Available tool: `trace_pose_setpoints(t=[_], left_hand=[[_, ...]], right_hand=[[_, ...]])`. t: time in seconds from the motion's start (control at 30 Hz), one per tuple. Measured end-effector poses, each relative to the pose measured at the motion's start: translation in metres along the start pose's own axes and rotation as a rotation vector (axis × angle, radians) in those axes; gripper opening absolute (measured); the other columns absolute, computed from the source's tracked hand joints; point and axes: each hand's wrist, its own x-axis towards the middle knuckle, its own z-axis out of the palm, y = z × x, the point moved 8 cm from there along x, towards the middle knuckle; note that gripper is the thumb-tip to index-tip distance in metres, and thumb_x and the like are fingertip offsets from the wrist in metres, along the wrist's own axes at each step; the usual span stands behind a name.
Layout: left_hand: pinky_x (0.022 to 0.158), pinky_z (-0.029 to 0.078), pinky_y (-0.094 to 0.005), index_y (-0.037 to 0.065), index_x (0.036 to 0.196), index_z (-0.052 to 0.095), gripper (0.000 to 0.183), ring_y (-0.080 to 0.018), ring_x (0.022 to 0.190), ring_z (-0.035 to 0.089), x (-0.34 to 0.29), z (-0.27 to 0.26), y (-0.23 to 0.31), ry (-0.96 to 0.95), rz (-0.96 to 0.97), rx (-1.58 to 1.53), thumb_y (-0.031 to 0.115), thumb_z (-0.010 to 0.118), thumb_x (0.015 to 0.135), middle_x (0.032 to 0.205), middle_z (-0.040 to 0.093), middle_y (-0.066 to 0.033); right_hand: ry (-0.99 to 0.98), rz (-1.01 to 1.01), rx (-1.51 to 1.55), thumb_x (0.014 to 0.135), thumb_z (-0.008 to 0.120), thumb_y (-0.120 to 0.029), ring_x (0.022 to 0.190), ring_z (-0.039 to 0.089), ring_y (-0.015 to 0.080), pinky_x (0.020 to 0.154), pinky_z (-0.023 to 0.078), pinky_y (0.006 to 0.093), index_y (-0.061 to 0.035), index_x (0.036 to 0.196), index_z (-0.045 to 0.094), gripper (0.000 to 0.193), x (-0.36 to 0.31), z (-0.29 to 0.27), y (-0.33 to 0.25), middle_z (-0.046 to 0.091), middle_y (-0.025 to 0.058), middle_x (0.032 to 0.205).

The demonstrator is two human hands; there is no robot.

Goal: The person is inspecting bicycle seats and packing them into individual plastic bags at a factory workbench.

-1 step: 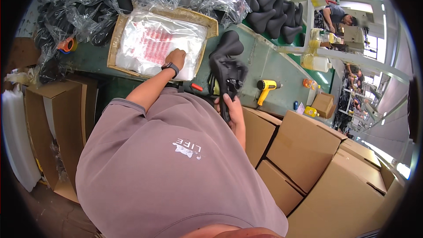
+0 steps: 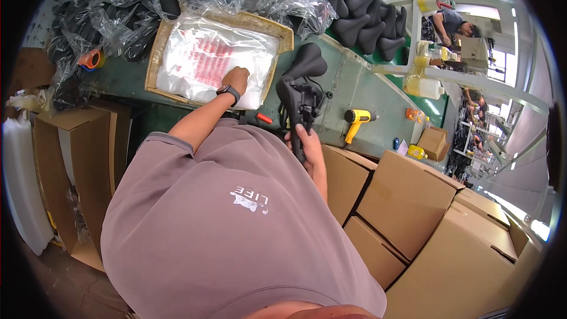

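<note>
My right hand (image 2: 309, 145) is closed around the narrow nose of a black bicycle saddle (image 2: 287, 97). The saddle's underside, with its rails and clamp, faces right. Over an open cardboard box (image 2: 151, 74), my left hand (image 2: 237, 78), with a dark watch at the wrist, has its fingers curled down onto the top clear plastic bag (image 2: 201, 62) of a stack with red print. Its fingertips are partly hidden, and they seem to pinch the film. Just beyond the held saddle, another black saddle (image 2: 310, 61) lies on the green bench.
On the bench (image 2: 336, 94) are a yellow heat gun (image 2: 357, 121), a red-handled tool (image 2: 264, 118) and tape rolls (image 2: 91, 60). Plastic-wrapped saddles (image 2: 127, 18) pile up at far left, bare saddles (image 2: 369, 20) beyond. Cardboard cartons (image 2: 407, 204) stand at right. A co-worker (image 2: 452, 26) is at far right.
The held saddle has shifted slightly left and rolled, so that more of its rails and clamp shows. My right hand moved with it. The left hand stays on the bags.
</note>
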Motion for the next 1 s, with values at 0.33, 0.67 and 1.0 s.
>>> trace_pose_setpoints(t=[0.33, 0.67, 1.0], left_hand=[[0.096, 0.059, -0.0533, 0.006, 0.11, 0.076, 0.031, -0.0408, 0.108, 0.075, -0.013, 0.002, 0.033, 0.036, 0.312, 0.097, 0.031, 0.087, 0.095, 0.113, 0.077, -0.0208], [0.093, 0.059, -0.0524, 0.008, 0.11, 0.084, 0.031, -0.0426, 0.107, 0.076, 0.011, 0.01, -0.011, -0.098, 0.096, -0.086, 0.029, 0.063, 0.111, 0.112, 0.081, -0.0214], [0.103, 0.054, -0.0516, 0.002, 0.106, 0.072, 0.017, -0.0433, 0.115, 0.069, -0.077, -0.185, 0.11, 0.387, 0.551, -0.431, 0.017, 0.063, 0.109, 0.12, 0.074, -0.0212]], right_hand=[[0.115, -0.197, 0.026, 0.105, 0.083, -0.023, 0.069, 0.072, 0.0182, 0.061, 0.061, 0.0345, -0.0044, 0.117, 0.061, 0.032, 0.066, 0.044, -0.007, 0.072, 0.0078, 0.087], [0.075, -0.412, -0.337, 0.107, 0.079, -0.026, 0.128, 0.07, 0.0285, 0.114, 0.051, 0.0394, 0.0019, 0.166, 0.048, 0.073, 0.104, 0.023, -0.012, 0.075, 0.0213, 0.139], [-0.004, -0.575, -1.453, 0.09, 0.09, -0.023, 0.112, 0.073, 0.0558, 0.092, 0.06, 0.0612, -0.0165, 0.18, 0.022, 0.112, 0.133, 0.1, -0.055, 0.075, 0.0303, 0.133]])
